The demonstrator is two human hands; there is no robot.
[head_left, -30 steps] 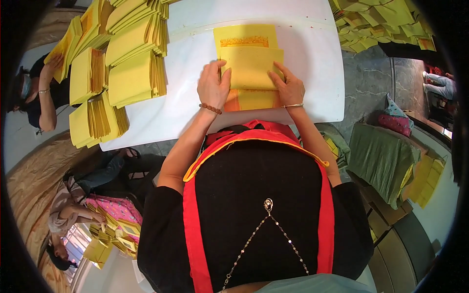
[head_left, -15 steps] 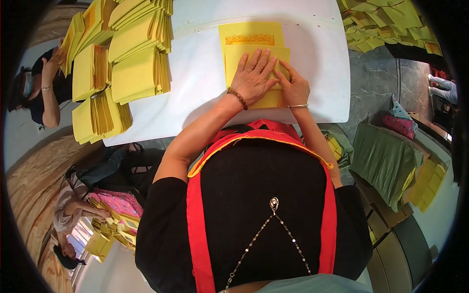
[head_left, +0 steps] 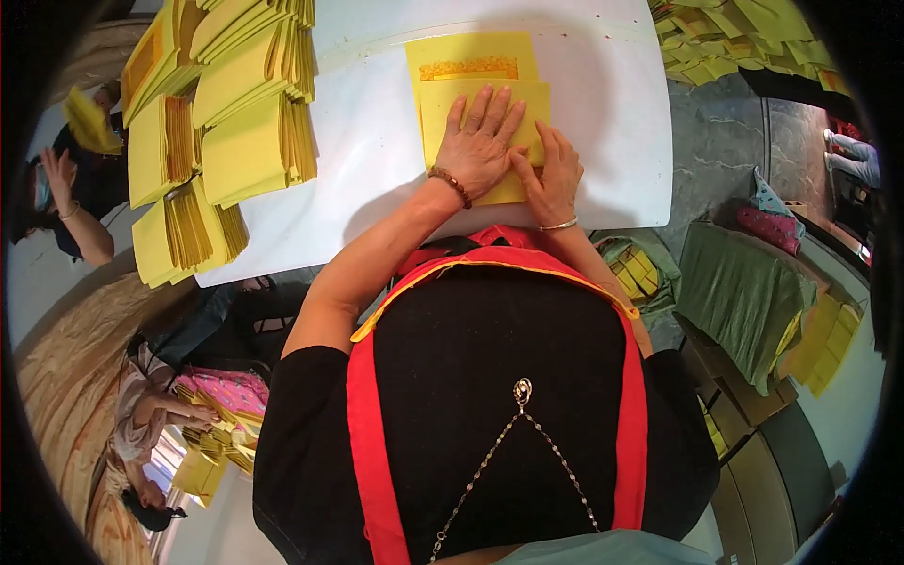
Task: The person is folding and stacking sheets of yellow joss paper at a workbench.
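Observation:
A folded sheet of yellow paper [head_left: 528,99] lies on the white table in front of me, with a patterned orange-gold patch [head_left: 468,68] showing above its folded-up flap. My left hand [head_left: 477,143], a beaded bracelet on its wrist, rests flat on the flap with its fingers spread. At the paper's right edge is my right hand [head_left: 554,181], wearing a metal bangle. Its fingers are stretched upward, and its thumb reaches toward my left thumb. Neither hand grips anything that I can see. Part of the paper is hidden under my hands.
Stacks of folded yellow paper [head_left: 243,151] stand along the left of the white table [head_left: 367,122]. More yellow papers [head_left: 734,38] are heaped at the far right. Co-workers are at the left, one with a raised hand [head_left: 58,179]. A green-covered bundle [head_left: 739,292] stands right.
My right hand has drawn slightly down along the paper's right edge, while my left hand stays flat on it. At the left, a yellow sheet now shows by a co-worker's raised hand.

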